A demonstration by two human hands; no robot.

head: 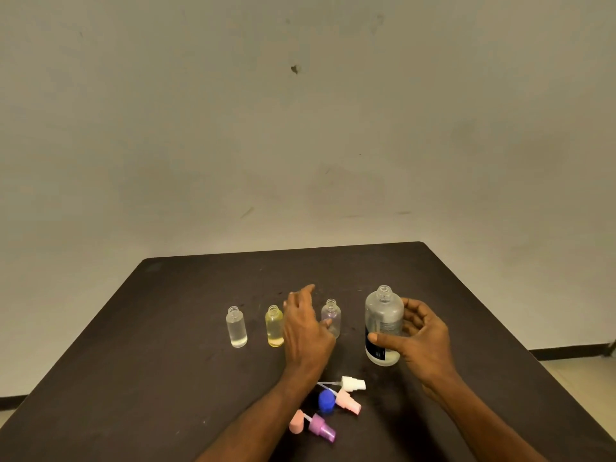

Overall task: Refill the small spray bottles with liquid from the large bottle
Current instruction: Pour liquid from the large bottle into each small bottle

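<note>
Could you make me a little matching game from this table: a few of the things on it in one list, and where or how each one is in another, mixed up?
Things:
1. large bottle
2. yellow bottle
3. clear bottle
4. blue cap

Descriptions:
A. farthest left in the row of small bottles
B. held by the right hand
C. lying among the spray tops near the front of the table
D. just left of the left hand

Pairs: 1-B, 2-D, 3-A, 4-C

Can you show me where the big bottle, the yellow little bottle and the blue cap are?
Large clear plastic bottle (pixel 383 315), head view, on its frosted upper body.
Small yellow-tinted bottle (pixel 274 328), head view, mid body.
Round blue plastic cap (pixel 326 400), head view, its top.
</note>
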